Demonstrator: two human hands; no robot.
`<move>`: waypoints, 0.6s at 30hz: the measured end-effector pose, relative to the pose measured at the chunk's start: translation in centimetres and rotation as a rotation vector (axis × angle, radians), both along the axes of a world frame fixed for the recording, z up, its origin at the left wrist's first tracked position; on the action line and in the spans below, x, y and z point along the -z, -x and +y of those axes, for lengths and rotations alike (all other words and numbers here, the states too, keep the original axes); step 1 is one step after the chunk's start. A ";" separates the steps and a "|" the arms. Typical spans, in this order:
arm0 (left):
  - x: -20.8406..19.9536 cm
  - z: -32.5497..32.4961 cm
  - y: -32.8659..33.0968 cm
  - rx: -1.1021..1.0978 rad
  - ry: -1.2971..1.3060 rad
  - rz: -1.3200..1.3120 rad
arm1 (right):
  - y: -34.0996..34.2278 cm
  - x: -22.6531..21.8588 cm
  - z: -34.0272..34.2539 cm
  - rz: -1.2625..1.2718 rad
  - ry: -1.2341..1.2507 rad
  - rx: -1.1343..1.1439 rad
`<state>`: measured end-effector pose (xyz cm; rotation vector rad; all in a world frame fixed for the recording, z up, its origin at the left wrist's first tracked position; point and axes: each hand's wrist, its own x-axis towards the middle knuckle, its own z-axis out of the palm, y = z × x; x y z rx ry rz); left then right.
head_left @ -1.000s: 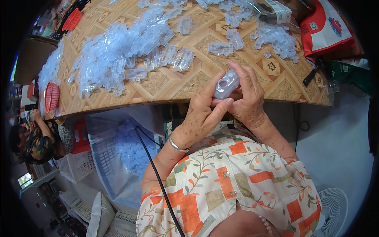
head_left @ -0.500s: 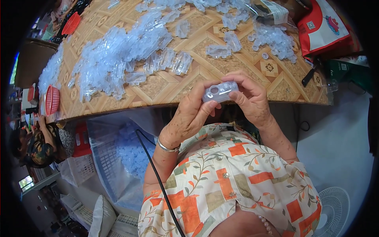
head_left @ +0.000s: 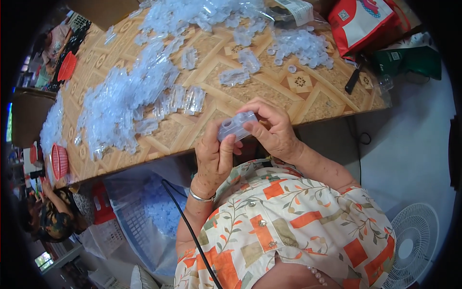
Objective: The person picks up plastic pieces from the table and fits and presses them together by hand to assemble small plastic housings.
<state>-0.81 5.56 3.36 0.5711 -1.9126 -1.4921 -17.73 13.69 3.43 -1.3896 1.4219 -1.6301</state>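
Observation:
A clear, boxy plastic piece [head_left: 237,125] with a round hole in one face is held between both hands just off the table's near edge. My left hand [head_left: 214,149] grips its left end, with the thumb in front. On the other end are the fingers and thumb of my right hand [head_left: 273,129]. A row of similar clear pieces [head_left: 180,99] lies on the table beyond my left hand, joined to a large heap [head_left: 115,101]. Farther away, two more pieces [head_left: 235,76] lie near a pile of small round clear caps [head_left: 304,47].
The patterned table [head_left: 337,98] carries a black-handled tool [head_left: 353,79] and a red-and-white bag [head_left: 361,26] at the right. Red baskets [head_left: 59,161] stand at the left. Below is a lined crate of bluish pieces [head_left: 161,207]. A black cable [head_left: 190,231] crosses my left forearm; a fan [head_left: 409,245] stands lower right.
The view has turned, so the table and its heaps sit lower and farther left. Both hands still hold the clear piece, which now tilts more, its right end higher.

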 end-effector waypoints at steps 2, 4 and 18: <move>0.1 -0.1 0.3 0.010 -0.059 -0.005 | 0.2 0.8 -0.1 -0.090 -0.078 -0.032; 0.3 -0.1 0.6 0.010 -0.118 -0.017 | 0.2 0.9 0.1 -0.195 -0.053 -0.041; 0.5 0.4 0.9 -0.062 0.147 -0.015 | 1.2 0.7 0.7 -0.017 -0.007 -0.062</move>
